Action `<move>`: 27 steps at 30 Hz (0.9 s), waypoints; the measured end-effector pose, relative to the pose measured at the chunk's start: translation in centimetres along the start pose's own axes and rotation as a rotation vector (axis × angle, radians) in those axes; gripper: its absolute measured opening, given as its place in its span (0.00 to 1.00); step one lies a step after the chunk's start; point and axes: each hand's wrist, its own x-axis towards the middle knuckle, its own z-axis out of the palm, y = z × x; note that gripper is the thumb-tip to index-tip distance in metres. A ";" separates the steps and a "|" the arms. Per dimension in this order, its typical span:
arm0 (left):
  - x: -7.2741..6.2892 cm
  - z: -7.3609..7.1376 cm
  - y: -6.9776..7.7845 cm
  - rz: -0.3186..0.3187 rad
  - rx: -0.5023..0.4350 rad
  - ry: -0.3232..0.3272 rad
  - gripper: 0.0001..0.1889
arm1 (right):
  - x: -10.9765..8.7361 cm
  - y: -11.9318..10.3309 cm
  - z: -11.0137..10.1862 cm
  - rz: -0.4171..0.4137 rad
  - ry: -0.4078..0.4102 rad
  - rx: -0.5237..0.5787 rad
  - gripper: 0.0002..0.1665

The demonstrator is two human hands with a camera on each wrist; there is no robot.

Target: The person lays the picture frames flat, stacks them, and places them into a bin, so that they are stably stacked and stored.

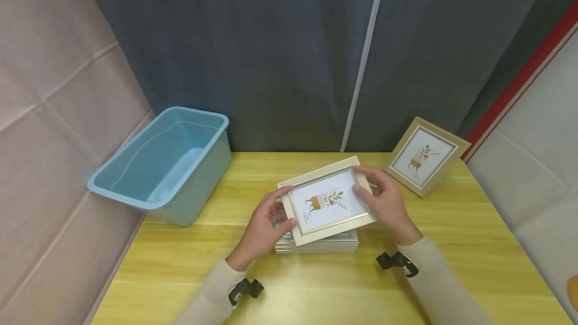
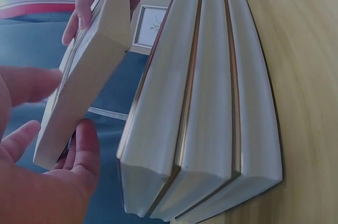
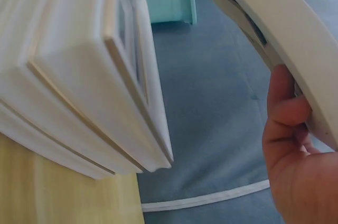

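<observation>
Both hands hold a cream picture frame [image 1: 331, 202] above a stack of frames, its picture of a plant in a brown pot turned sideways and facing up. My left hand [image 1: 264, 224] grips its left edge, thumb on the front and fingers underneath. At the opposite edge my right hand [image 1: 386, 202] pinches the border, with thumb on top and fingers curled beneath. Below lies the stack of similar picture frames [image 2: 206, 92], mostly covered in the head view. In the right wrist view the held frame's back shows a gap along its edge.
A blue plastic basin [image 1: 203, 174] stands at the left of the wooden table [image 1: 316, 290]. Another picture frame [image 1: 408, 182] with the same plant picture stands tilted at the back right. A dark grey curtain [image 1: 271, 64] hangs behind the table.
</observation>
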 end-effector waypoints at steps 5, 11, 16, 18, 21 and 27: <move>0.1 -0.5 0.1 -0.032 -0.032 0.047 0.39 | -0.4 0.3 0.7 0.024 -0.005 0.004 0.26; 0.4 -0.9 0.1 -0.052 -0.043 0.089 0.40 | -0.6 0.8 0.9 0.040 -0.047 0.039 0.31; 0.6 -1.3 -0.4 -0.089 -0.060 0.126 0.40 | -1.0 1.3 0.8 0.069 -0.094 0.010 0.34; 0.7 -1.5 -0.6 -0.109 -0.061 0.128 0.40 | -1.1 1.5 0.6 0.087 -0.126 -0.009 0.35; 0.7 -1.8 -0.7 -0.146 -0.036 0.123 0.39 | -1.4 1.8 0.3 0.101 -0.167 -0.077 0.35; 0.8 -2.1 -0.7 -0.201 0.035 0.120 0.38 | -1.7 2.2 -0.1 0.078 -0.208 -0.227 0.35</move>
